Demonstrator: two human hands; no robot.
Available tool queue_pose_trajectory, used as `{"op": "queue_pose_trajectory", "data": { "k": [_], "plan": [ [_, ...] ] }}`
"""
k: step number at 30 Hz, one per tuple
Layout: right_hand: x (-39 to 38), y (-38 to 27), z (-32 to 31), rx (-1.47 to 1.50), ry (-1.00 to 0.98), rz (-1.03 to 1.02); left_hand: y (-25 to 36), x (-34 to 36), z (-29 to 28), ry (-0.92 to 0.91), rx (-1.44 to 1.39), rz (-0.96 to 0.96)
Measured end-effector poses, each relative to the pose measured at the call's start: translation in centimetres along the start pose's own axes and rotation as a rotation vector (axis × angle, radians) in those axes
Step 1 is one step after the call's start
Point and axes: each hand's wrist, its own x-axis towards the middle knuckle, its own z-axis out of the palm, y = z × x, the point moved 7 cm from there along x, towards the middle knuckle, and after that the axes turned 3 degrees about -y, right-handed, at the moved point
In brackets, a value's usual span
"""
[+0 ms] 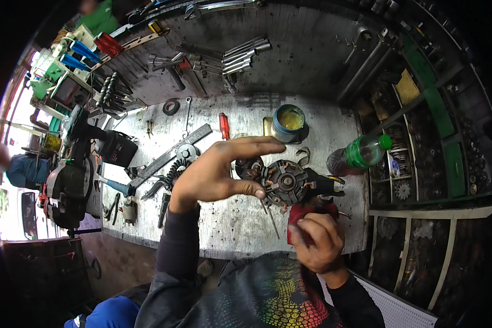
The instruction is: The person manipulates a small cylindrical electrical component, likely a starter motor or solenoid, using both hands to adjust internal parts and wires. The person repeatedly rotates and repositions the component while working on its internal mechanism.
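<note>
My left hand is open above the bench, its fingers stretched to the right and its thumb apart below them. Just right of its thumb is a round motor part, dark metal with copper-coloured pieces around a central hub; it looks like a brush holder. A second dark part lies partly hidden behind the left hand. My right hand is closed at the bench's near side, fingers curled, overlapping a red cloth. Whatever its fingers hold is hidden. A thin metal rod lies below the motor part.
On the bench stand an open blue tub of yellowish grease and a green-capped bottle. Pliers, a red screwdriver, a steel ruler and a blue-handled tool lie around. Shelves line the right.
</note>
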Motion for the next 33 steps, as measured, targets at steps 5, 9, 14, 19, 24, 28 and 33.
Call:
{"op": "queue_pose_trajectory", "data": {
  "k": [5,9,14,19,24,28,33],
  "plan": [
    [2.7,-1.3,1.5,0.010,0.068,0.096,2.5,-4.4,1.2,0.311,0.104,-0.002],
    [3.4,-1.8,1.7,-0.018,0.132,0.023,3.2,-6.0,2.8,0.437,0.256,0.022],
    [5.3,-3.1,0.3,-0.114,0.051,0.001,3.3,-5.9,4.3,0.496,0.365,0.083],
    [8.2,-4.4,-0.2,-0.293,-0.117,-0.089,3.4,-5.7,4.9,0.514,0.378,0.117],
    [10.1,-3.7,-0.7,-0.172,-0.229,0.021,3.1,-5.3,4.8,0.598,0.387,0.103],
    [10.3,-1.4,-0.9,0.170,-0.251,0.247,3.2,-5.3,4.9,0.618,0.369,0.057],
    [10.4,-0.7,-0.9,0.221,-0.329,0.093,3.7,-5.4,5.2,0.657,0.356,0.037]
  ]
}}
